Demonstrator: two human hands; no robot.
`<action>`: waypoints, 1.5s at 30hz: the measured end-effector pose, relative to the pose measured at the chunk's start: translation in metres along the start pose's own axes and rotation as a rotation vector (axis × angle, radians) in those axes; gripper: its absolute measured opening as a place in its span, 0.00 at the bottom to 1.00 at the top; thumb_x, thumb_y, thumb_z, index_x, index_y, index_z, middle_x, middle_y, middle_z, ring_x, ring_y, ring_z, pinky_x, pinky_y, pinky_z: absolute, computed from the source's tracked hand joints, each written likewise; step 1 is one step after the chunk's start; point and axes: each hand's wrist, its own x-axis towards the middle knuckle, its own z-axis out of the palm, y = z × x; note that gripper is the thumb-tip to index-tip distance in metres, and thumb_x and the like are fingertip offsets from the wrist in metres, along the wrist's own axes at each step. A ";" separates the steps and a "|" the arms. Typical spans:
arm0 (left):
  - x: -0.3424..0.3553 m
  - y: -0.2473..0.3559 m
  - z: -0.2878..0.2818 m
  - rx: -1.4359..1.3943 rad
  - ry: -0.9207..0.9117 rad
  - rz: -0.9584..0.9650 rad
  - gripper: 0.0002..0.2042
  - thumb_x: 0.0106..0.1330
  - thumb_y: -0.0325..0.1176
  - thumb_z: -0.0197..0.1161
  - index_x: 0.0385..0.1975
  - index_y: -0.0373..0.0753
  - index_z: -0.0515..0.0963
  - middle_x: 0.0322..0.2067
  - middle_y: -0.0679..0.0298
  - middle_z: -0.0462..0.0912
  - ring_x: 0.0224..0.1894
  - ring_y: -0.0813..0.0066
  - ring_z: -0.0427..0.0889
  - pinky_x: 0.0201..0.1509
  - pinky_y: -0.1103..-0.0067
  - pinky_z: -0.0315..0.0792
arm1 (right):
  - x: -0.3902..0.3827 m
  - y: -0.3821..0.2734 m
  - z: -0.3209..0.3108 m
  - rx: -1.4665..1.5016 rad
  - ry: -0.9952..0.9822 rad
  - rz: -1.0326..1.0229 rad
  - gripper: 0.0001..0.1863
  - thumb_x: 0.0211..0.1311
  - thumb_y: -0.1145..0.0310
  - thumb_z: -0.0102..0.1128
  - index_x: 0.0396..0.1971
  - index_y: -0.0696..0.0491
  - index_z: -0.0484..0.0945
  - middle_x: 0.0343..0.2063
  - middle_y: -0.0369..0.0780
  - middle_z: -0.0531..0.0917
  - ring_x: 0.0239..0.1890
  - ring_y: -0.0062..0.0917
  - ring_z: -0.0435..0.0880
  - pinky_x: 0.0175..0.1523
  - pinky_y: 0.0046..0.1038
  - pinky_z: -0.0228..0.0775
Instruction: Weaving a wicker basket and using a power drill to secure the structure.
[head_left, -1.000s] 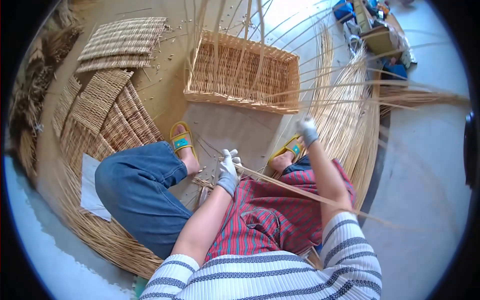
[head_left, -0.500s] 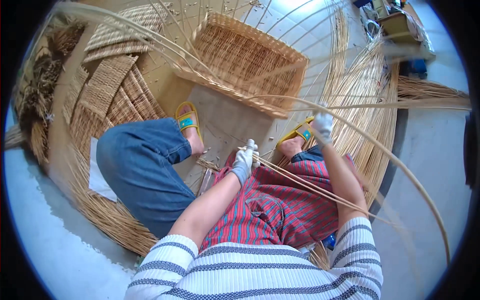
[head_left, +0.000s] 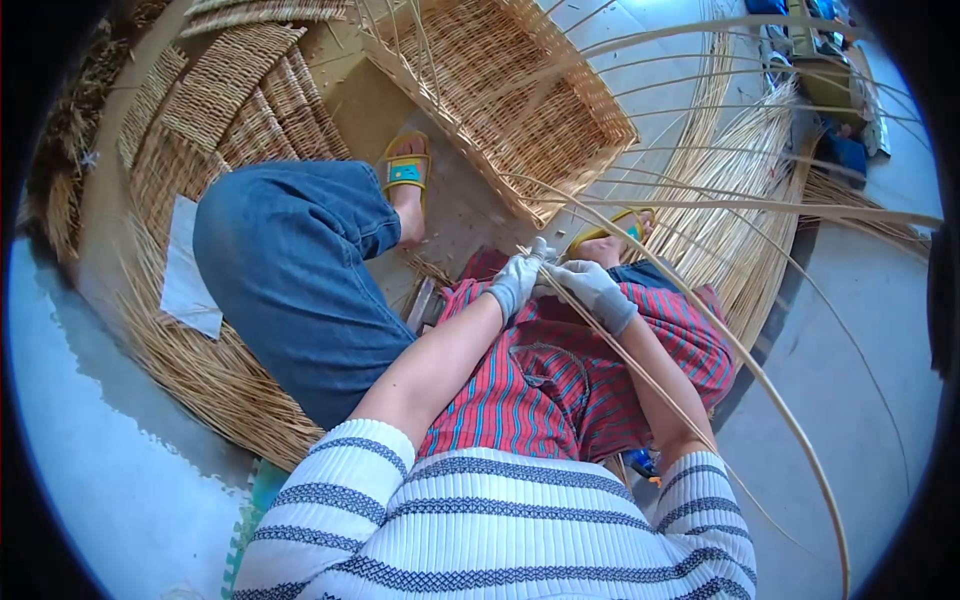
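Both of my hands wear pale work gloves and are brought together above the red striped apron (head_left: 500,395) on my lap. My left hand (head_left: 516,284) is closed around the ends of a few thin wicker canes (head_left: 650,378). My right hand (head_left: 594,290) meets it from the right, with its fingers pinched on the same canes. From there the canes trail back past my right forearm. Beyond my hands stands a rectangular wicker basket (head_left: 578,185), with long unwoven canes sticking out from its rim, several of them arching to the right.
Flat woven wicker panels (head_left: 232,85) lie at the far left. A bundle of loose canes (head_left: 735,195) spreads over the floor to the right, another bundle (head_left: 215,385) to the left. A long thick cane (head_left: 745,360) curves past my right arm. My sandalled feet (head_left: 407,190) flank the work.
My right hand has come down and inward from beside the basket to join my left hand at the canes. The basket and floor sit higher in view, as the view has shifted.
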 end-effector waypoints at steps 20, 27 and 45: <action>0.051 -0.005 0.008 -0.265 0.047 0.024 0.08 0.71 0.40 0.57 0.36 0.45 0.78 0.25 0.66 0.80 0.20 0.74 0.76 0.20 0.76 0.76 | 0.024 -0.027 -0.015 0.288 -0.013 0.172 0.13 0.70 0.57 0.54 0.38 0.49 0.83 0.15 0.25 0.76 0.10 0.10 0.70 0.13 0.15 0.60; 0.043 0.004 0.022 -0.240 0.176 0.002 0.15 0.74 0.47 0.50 0.37 0.44 0.79 0.19 0.72 0.73 0.13 0.79 0.66 0.14 0.79 0.60 | 0.031 -0.025 -0.029 0.372 -0.142 0.228 0.18 0.70 0.56 0.50 0.30 0.51 0.85 0.10 0.26 0.73 0.08 0.11 0.67 0.11 0.17 0.56; 0.024 0.035 0.030 -0.618 0.153 -0.150 0.13 0.73 0.44 0.54 0.36 0.41 0.78 0.25 0.61 0.81 0.25 0.65 0.82 0.28 0.65 0.81 | 0.069 -0.004 -0.046 0.776 -0.453 0.255 0.21 0.67 0.53 0.56 0.44 0.59 0.74 0.28 0.41 0.80 0.23 0.28 0.78 0.26 0.30 0.70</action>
